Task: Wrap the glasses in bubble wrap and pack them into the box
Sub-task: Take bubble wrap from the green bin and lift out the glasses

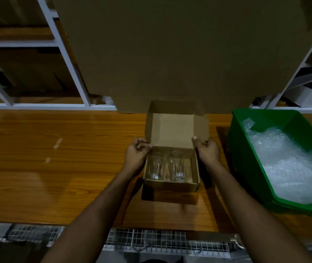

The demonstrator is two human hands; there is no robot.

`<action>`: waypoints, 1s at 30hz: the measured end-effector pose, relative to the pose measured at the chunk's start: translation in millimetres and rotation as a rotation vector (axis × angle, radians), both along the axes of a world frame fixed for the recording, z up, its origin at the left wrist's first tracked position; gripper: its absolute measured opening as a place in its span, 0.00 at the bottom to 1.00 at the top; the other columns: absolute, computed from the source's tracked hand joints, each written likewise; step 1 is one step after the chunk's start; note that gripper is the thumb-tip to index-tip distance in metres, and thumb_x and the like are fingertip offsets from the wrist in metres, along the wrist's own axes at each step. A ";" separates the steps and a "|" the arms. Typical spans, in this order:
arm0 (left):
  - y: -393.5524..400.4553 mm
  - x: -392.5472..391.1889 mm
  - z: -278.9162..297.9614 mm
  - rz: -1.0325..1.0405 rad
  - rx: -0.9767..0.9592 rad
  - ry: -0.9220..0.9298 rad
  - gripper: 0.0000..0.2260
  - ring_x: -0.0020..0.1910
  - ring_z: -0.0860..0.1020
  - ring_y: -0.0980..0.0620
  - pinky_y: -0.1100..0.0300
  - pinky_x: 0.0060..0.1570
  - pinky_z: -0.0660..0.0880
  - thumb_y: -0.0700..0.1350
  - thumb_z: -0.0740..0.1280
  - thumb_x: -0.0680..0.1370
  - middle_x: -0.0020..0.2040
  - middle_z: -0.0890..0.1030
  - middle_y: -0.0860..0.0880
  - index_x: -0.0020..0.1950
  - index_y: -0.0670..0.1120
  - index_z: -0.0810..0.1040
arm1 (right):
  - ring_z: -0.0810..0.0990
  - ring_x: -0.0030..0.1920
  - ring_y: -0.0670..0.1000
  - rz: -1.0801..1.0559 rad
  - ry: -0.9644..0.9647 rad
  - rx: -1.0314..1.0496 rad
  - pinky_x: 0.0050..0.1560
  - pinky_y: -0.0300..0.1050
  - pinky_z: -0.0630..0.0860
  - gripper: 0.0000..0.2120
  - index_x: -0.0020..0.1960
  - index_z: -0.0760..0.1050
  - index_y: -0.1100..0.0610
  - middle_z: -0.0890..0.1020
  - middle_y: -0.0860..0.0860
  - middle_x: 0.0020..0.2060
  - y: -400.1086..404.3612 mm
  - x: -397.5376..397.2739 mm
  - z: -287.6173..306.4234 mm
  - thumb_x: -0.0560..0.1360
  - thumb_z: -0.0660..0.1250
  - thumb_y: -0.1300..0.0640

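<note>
While we are holding the box (pixel 171 184) open on the table (pixel 56 168), both glasses (pixel 167 167) are lying bare inside it, side by side, no bubble wrap on them yet. Our left hand (pixel 137 151) is pinching the lid (pixel 172 128) at its left hinge corner, fingers curled on the side flap; our right hand (pixel 207 149) is gripping the right corner, thumb over the lid's inner edge. Both hands are busy with cardboard, neither is touching glass.

Key relation: the glasses are sitting just below and between the two hands, toward us. Long axes are running roughly front to back in the box, rims toward the lid, bases toward the near wall. The left glass (pixel 157 166) is closest to our left hand, the right glass (pixel 177 166) is about midway, slightly nearer the right.

Bubble wrap (pixel 291 164) is piling in the green bin (pixel 265 168) to our right, near the box but not touching it. So we are judging the right hand as better placed to fetch wrap, the left to lift a glass.

Room: box walls are hemming the glasses on all sides, so the only way out is up. The lid is standing upright behind, backed by a big cardboard sheet (pixel 179 54). Open tabletop is lying to the left for wrapping. Risk: the glasses look to be touching each other, so lifting one could knock the other.
</note>
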State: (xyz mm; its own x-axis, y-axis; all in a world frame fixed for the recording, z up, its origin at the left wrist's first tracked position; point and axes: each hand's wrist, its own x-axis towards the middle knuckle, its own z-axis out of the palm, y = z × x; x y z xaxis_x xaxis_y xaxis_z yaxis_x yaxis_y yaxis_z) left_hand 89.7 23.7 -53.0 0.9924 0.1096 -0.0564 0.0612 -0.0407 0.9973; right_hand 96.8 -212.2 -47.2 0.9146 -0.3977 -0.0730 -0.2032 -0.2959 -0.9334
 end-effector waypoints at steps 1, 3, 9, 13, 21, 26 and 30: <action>-2.1 0.7 -0.4 0.042 0.012 0.005 0.06 0.45 0.80 0.50 0.54 0.45 0.80 0.37 0.67 0.80 0.46 0.80 0.45 0.56 0.40 0.74 | 0.82 0.49 0.53 0.001 0.006 0.042 0.49 0.48 0.79 0.16 0.59 0.78 0.56 0.82 0.49 0.47 -0.1 -0.2 -2.2 0.78 0.70 0.46; -4.7 2.7 -0.2 0.118 0.007 0.050 0.05 0.42 0.81 0.50 0.54 0.40 0.80 0.39 0.64 0.82 0.44 0.82 0.47 0.57 0.41 0.75 | 0.84 0.50 0.53 0.005 0.022 0.095 0.53 0.53 0.82 0.10 0.54 0.79 0.51 0.84 0.49 0.46 -0.3 -2.3 -6.2 0.77 0.71 0.46; -5.6 6.0 -1.4 0.158 -0.101 0.165 0.08 0.47 0.83 0.48 0.52 0.47 0.81 0.39 0.64 0.82 0.50 0.83 0.45 0.60 0.42 0.76 | 0.83 0.52 0.53 0.050 0.036 0.094 0.54 0.53 0.81 0.08 0.54 0.80 0.53 0.84 0.52 0.51 -1.4 -7.8 -6.3 0.78 0.69 0.50; -0.8 -1.2 -5.0 0.100 -0.107 0.154 0.10 0.52 0.84 0.45 0.47 0.53 0.82 0.40 0.66 0.80 0.54 0.84 0.43 0.61 0.41 0.78 | 0.78 0.57 0.51 0.052 0.074 0.129 0.50 0.44 0.76 0.20 0.70 0.73 0.62 0.79 0.52 0.57 -0.8 -13.1 -1.9 0.79 0.69 0.58; 8.8 -20.1 11.0 0.057 0.001 0.093 0.09 0.54 0.82 0.49 0.60 0.46 0.79 0.38 0.64 0.81 0.54 0.83 0.47 0.61 0.42 0.79 | 0.79 0.56 0.48 -0.047 -0.003 -0.118 0.50 0.39 0.72 0.17 0.67 0.76 0.57 0.83 0.53 0.58 0.1 -39.0 21.1 0.79 0.69 0.59; -6.8 -29.7 47.4 -0.014 0.047 -0.001 0.08 0.54 0.81 0.52 0.59 0.50 0.79 0.40 0.65 0.81 0.55 0.83 0.49 0.59 0.46 0.80 | 0.78 0.62 0.48 0.010 -0.194 -0.362 0.56 0.41 0.73 0.19 0.68 0.76 0.51 0.81 0.48 0.61 -3.1 -67.7 67.3 0.78 0.69 0.54; -44.2 -35.7 76.2 -0.189 0.185 -0.128 0.08 0.56 0.80 0.58 0.61 0.52 0.78 0.41 0.67 0.80 0.55 0.82 0.53 0.56 0.53 0.79 | 0.78 0.62 0.49 0.036 -0.301 -0.476 0.62 0.49 0.77 0.19 0.68 0.75 0.50 0.81 0.49 0.62 -24.8 -91.4 98.5 0.78 0.68 0.52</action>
State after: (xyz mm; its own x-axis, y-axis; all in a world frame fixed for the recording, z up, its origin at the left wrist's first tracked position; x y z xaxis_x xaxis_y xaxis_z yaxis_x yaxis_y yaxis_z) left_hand 54.0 -20.5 23.2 0.9940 -0.0808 0.0739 -0.0902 -0.2217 0.9709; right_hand 5.4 -237.0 51.3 0.8809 -0.2911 0.3732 0.0697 -0.7001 -0.7106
